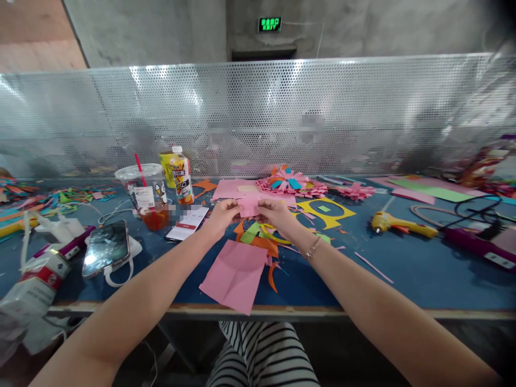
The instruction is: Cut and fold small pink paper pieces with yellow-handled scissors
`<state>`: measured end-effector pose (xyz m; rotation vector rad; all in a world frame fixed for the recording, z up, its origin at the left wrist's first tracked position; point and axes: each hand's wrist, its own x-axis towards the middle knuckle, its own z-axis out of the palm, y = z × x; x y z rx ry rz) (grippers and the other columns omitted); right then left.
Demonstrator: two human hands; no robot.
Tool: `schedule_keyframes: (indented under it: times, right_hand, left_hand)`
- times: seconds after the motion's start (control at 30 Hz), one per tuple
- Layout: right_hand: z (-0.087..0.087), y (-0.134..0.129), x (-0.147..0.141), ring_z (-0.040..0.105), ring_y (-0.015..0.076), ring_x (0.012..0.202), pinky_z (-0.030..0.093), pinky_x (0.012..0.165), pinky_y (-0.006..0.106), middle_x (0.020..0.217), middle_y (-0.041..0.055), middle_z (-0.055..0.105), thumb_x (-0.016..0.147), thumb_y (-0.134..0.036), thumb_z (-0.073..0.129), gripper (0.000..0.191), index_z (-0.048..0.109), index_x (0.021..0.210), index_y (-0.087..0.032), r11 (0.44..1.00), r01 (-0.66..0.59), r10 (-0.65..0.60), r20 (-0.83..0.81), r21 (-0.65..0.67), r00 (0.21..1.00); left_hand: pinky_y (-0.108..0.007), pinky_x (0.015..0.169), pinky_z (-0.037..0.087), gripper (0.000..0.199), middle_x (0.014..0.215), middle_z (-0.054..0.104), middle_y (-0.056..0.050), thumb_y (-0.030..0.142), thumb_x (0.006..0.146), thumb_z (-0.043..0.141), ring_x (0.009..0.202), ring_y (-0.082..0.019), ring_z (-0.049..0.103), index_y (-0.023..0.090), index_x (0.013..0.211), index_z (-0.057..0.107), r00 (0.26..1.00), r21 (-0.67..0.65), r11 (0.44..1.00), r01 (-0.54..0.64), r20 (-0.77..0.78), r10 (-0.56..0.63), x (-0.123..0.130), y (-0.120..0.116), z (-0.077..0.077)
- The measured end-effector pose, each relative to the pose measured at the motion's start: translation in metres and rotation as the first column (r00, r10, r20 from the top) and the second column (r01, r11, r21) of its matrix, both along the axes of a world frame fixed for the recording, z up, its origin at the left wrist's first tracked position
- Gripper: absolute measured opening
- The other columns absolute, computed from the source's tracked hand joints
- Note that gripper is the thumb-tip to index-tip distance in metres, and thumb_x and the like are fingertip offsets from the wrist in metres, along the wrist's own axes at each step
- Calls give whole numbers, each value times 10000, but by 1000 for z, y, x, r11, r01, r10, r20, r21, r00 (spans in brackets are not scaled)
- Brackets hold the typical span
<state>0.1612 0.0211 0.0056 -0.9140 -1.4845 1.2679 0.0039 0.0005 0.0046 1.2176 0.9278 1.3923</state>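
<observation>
Between my two hands is a small piece of pink paper point(249, 206), raised over the middle of the table. My left hand point(227, 213) pinches its left edge, and my right hand point(274, 213) grips the right edge. Below them a larger creased pink sheet point(236, 274) lies at the table's front edge. Orange, green and yellow scraps are spread under and beside my right hand. Just behind the hands, a pile of pink paper flowers point(288, 181) rests by more pink sheets.
A phone point(187, 222), a drink cup point(147, 199) and a bottle point(181, 177) stand or lie left of centre. Another phone point(108, 246) is charging farther left. At the right are a yellow glue gun point(399, 224), cables and a purple power strip point(479, 248). A perforated metal screen point(258, 118) borders the back.
</observation>
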Motion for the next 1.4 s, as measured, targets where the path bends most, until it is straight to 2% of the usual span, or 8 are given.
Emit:
schedule_keyframes:
  times: [0.33,0.43,0.53,0.7,0.83,1.0,1.23,1.4]
  right_hand:
    - [-3,5,4,528,79,522,443,551,225,592,-36,556,610,-199,584,78,599,681,-172,994,31,-34,26,107,999]
    - [-3,9,7,540,104,574,438,568,246,665,-8,613,614,-200,566,169,655,756,-180,972,73,-96,92,222,991]
    - [-2,11,11,553,124,647,428,599,249,751,19,651,633,-177,529,217,694,773,-186,914,127,-205,168,385,964]
    - [0,10,11,523,111,620,411,566,236,759,25,614,660,-183,516,247,715,805,-190,862,115,-236,190,494,953]
    - [2,8,9,536,121,685,433,623,250,785,26,581,642,-167,530,222,712,764,-197,840,78,-199,170,537,965]
    - [4,4,7,536,123,681,435,617,251,761,24,586,667,-215,535,172,688,741,-188,888,78,-144,112,453,983]
    - [0,1,3,521,100,582,474,596,268,655,-7,571,606,-310,680,180,643,725,-180,981,66,-64,-16,181,998]
    - [1,-2,3,526,89,579,535,631,285,617,-35,517,568,-299,718,246,644,775,-189,999,-13,16,-77,33,997]
  left_hand:
    - [-252,634,469,141,660,574,2,127,590,627,595,-90,548,147,717,570,999,-42,998,45,4,-45,2,-3,2]
    - [-208,619,435,173,709,587,-8,54,562,581,643,-83,545,142,710,601,998,-34,999,-42,-41,41,2,-1,1]
    - [-194,565,414,168,715,591,-12,64,581,543,622,-81,538,145,714,606,995,-94,991,-97,-8,96,1,1,0]
    - [-234,566,456,81,651,571,-13,206,683,584,567,-105,574,146,730,556,987,-207,977,45,163,-11,3,-2,2]
    - [-241,651,486,170,690,583,-13,76,643,633,617,-90,587,135,779,550,981,-137,988,70,191,-43,4,-5,4]
    - [-221,632,481,181,687,579,-3,66,615,658,616,-72,569,124,752,554,986,-73,997,21,169,-8,1,-3,3]
    - [-211,629,471,198,633,569,23,88,540,696,603,-61,547,124,679,560,986,-55,998,17,164,-8,1,-3,2]
    - [-211,633,472,223,634,571,27,91,528,708,606,-62,552,130,695,566,987,-37,999,21,162,-15,1,-2,2]
